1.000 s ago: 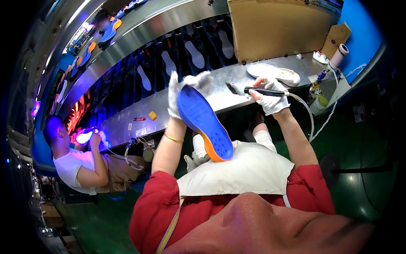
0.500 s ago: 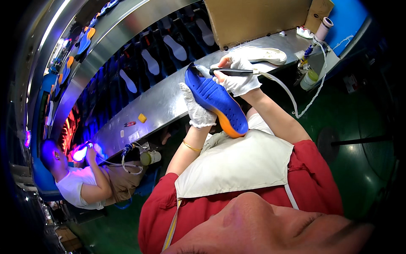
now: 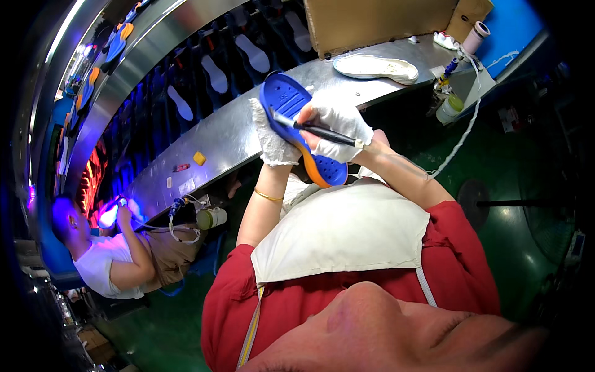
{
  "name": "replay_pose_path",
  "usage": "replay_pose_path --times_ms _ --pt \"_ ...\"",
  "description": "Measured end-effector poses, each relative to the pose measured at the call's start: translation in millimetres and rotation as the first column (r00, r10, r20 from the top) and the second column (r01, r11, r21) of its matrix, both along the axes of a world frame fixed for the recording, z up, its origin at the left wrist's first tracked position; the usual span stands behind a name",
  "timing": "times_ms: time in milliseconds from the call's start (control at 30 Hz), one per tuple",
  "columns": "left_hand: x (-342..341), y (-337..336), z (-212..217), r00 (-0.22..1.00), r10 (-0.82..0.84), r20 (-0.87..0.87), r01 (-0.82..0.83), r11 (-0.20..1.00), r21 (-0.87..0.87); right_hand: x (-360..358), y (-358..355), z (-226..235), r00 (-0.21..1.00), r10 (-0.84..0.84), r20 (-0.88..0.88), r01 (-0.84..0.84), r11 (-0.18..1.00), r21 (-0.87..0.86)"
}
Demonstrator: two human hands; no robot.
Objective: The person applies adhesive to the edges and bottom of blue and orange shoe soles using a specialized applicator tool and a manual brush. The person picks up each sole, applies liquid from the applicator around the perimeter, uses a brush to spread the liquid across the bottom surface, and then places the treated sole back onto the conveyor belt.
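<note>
A blue shoe sole point(image 3: 285, 93) with an orange side edge is held up in my left hand point(image 3: 276, 146), which wears a white glove and grips it along its left side. My right hand point(image 3: 342, 127), in a white glove with bare fingertips, is closed around a black-handled brush point(image 3: 328, 134). The brush's pale tip touches or hovers just over the sole's inner face, near the left rim. From the brush's rear end runs a pale hose point(image 3: 460, 147). On the metal bench beyond my right hand lies a white shoe point(image 3: 377, 69).
The metal bench point(image 3: 223, 139) carries a yellow block point(image 3: 199, 158). Cardboard point(image 3: 378, 28) stands behind it. A rack of soles point(image 3: 252, 53) runs alongside. At right are a lidded jar point(image 3: 450, 108) and a pinkish roll point(image 3: 476, 38). A co-worker point(image 3: 114, 257) sits at left.
The sole has tilted, with its inner face turned more toward me. My right hand has moved down and left, bringing the brush from the sole's far end to its inner face.
</note>
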State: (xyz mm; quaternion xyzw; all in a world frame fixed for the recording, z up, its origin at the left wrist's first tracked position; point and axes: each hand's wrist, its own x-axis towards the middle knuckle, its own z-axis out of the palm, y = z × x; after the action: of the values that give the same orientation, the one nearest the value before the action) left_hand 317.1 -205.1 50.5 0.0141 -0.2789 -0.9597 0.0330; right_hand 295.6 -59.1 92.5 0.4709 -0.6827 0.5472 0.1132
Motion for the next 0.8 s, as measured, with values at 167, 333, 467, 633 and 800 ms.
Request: replay_pose_path --times_ms 167,333,467,633,800 --pt "-3 -2 7 0.99 0.069 -0.125 -0.099 0.963 -0.251 -3 16 3 0.989 -0.09 -0.114 0.072 0.986 -0.151" --pt "-2 1 12 0.997 0.018 -0.068 -0.03 0.982 -0.184 2 9 -26 0.993 0.049 -0.107 -0.071 0.976 -0.205" --pt "-10 -9 4 0.992 -0.13 -0.003 0.127 0.973 -0.191 -4 29 -36 0.971 -0.018 0.24 0.066 0.979 -0.194" --pt "-6 -2 -3 0.975 -0.221 0.0 0.215 0.952 -0.215 13 16 -54 0.948 0.131 0.289 -0.092 0.985 -0.144" --pt "13 16 -12 0.939 -0.343 -0.003 0.334 0.918 -0.213 12 64 -34 0.865 -0.021 0.502 0.108 0.984 -0.145"
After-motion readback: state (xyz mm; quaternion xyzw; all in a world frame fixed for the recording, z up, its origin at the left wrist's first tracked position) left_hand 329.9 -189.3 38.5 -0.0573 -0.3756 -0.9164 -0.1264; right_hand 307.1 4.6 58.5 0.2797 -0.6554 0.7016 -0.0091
